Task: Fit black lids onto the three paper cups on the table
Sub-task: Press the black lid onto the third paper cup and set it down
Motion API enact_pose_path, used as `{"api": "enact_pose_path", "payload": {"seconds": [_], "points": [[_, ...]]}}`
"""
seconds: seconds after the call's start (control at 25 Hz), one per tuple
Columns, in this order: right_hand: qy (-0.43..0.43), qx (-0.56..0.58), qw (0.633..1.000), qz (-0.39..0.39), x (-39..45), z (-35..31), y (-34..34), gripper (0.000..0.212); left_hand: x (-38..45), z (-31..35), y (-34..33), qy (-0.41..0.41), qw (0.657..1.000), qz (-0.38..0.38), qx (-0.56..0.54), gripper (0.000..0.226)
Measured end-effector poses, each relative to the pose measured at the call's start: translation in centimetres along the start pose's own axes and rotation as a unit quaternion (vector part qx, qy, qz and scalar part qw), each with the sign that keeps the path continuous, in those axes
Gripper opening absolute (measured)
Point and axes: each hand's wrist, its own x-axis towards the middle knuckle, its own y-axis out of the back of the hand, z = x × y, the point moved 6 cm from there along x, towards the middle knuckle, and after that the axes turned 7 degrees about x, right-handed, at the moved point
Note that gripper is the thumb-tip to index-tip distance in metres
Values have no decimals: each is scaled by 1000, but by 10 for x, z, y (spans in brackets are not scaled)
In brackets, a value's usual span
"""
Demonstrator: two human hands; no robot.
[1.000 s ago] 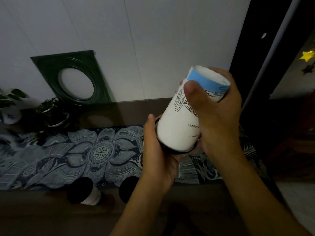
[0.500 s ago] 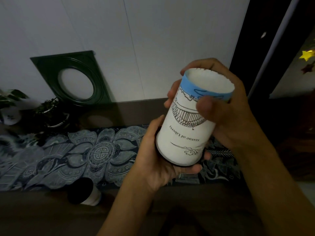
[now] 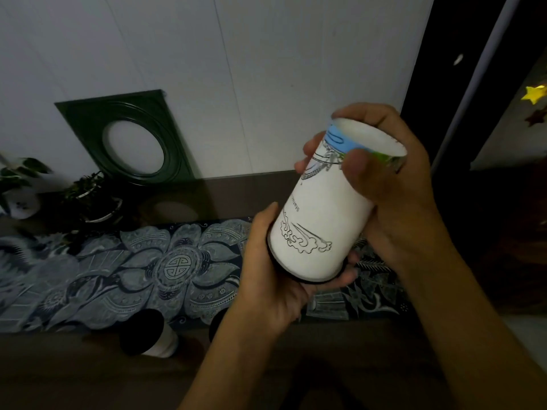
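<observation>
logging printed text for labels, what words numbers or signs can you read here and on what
"Sta…": start of a small upside-down printed word on the white paper cup with blue band, held inverted by the left hand and right hand; the rest curves out of sight, unreadable.
Round fret emblem, a sign rather than letters: centre of the blue-grey floral patterned cloth.
No other text is visible.

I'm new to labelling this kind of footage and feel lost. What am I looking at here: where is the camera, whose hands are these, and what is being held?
No machine here: a person wears a camera on the head, looking down at their own hands. The right hand grips a paper cup near its base, turned upside down and tilted. The left hand cups the mouth end, where a black lid shows as a dark rim. Below, on the table, stand two more cups with black lids, one mostly hidden behind the left arm. A patterned cloth and potted plants lie beyond.
</observation>
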Motion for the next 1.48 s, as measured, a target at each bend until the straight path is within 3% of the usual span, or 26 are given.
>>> {"api": "enact_pose_path", "payload": {"seconds": [0.08, 0.2, 0.32, 0.48, 0.56, 0.72, 0.84, 1.08, 1.2, 1.32, 1.48], "points": [[-4, 24, 998, -64, 1, -4, -6, 67, -1, -6, -2, 52, 998, -45, 2, 70], [7, 6, 1000, -21, 1, -6, -5, 65, -3, -9, -5, 60, 997, -52, -24, 76], [40, -30, 994, 98, -5, -3, 4, 64, -1, -2, -2, -40, 999, 19, -2, 74], [46, -18, 977, 208, -12, 0, 11, 55, -4, 11, -1, -213, 969, 97, 80, 57], [37, -26, 978, 202, -13, -1, 10, 54, -4, 9, -2, -181, 978, 80, 66, 60], [13, -41, 993, 109, -10, -9, 7, 70, -3, -7, -6, 20, 1000, -16, 5, 72], [14, -57, 995, 83, -13, -14, 4, 71, -4, -14, -7, 56, 997, -56, -12, 72], [6, 14, 968, 249, -28, -3, 19, 51, -9, -6, -8, -134, 988, 38, 68, 62], [1, 37, 957, 289, -34, -2, 21, 56, -12, -6, -7, -188, 974, 62, 108, 63], [-1, 25, 968, 251, -35, -4, 21, 61, -12, -12, -9, -121, 990, 37, 61, 62], [-3, 52, 995, 86, -30, -13, 8, 77, -17, -22, -16, 49, 997, -50, -19, 76]]}}
